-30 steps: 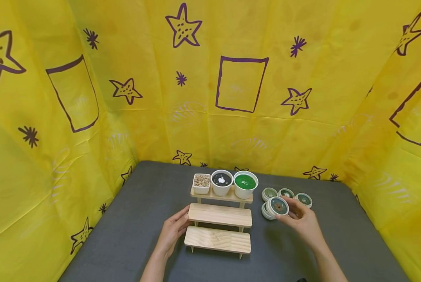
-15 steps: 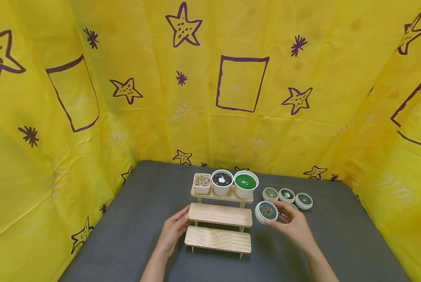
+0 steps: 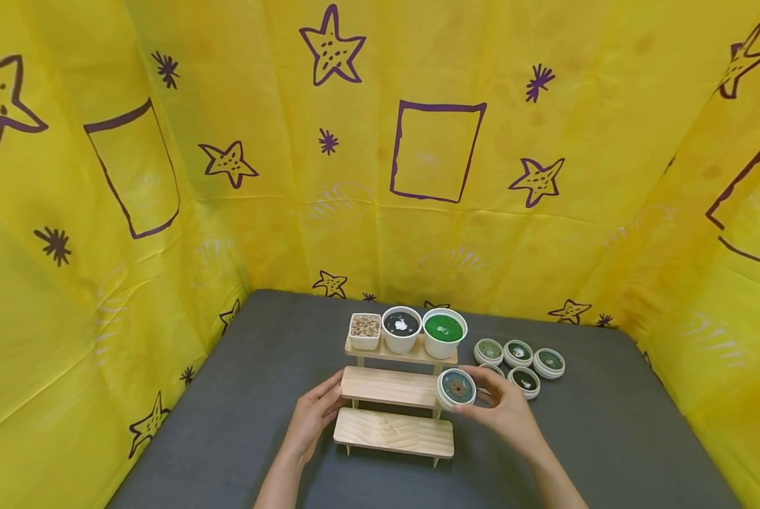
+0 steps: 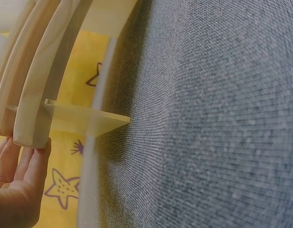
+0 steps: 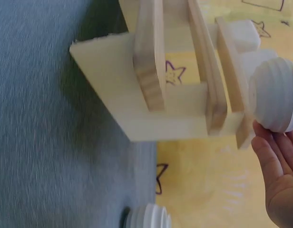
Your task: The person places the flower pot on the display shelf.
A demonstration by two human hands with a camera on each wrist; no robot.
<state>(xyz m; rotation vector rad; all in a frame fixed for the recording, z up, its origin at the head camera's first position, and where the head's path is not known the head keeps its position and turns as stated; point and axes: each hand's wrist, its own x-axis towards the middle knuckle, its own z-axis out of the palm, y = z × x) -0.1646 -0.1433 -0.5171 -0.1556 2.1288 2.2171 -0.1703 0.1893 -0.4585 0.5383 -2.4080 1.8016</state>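
Observation:
My right hand (image 3: pixel 503 410) holds a small round white bowl (image 3: pixel 457 387) by its right side, thumb in front and fingers behind. Inside it is a teal, glossy filling with a brown star-like mark. The bowl overlaps the right end of the middle step of a three-step wooden stand (image 3: pixel 380 386). From the right wrist, the bowl's ribbed white side (image 5: pixel 274 95) shows beyond the step boards. At the left end of the middle step rests my left hand (image 3: pixel 312 417); its extended fingers (image 4: pixel 37 166) touch the board's end in the left wrist view.
On the top step stand a square white cup of tan bits (image 3: pixel 365 331), a cup with dark filling (image 3: pixel 401 329) and a cup with green filling (image 3: pixel 444 332). Several small round bowls (image 3: pixel 550 363) cluster right of the stand on the grey table (image 3: pixel 609 424). Yellow cloth (image 3: pixel 354 233) surrounds the table.
My right hand has carried the small bowl left from the cluster to the right end of the middle step. The bowls behind it now show more. My left hand stays put.

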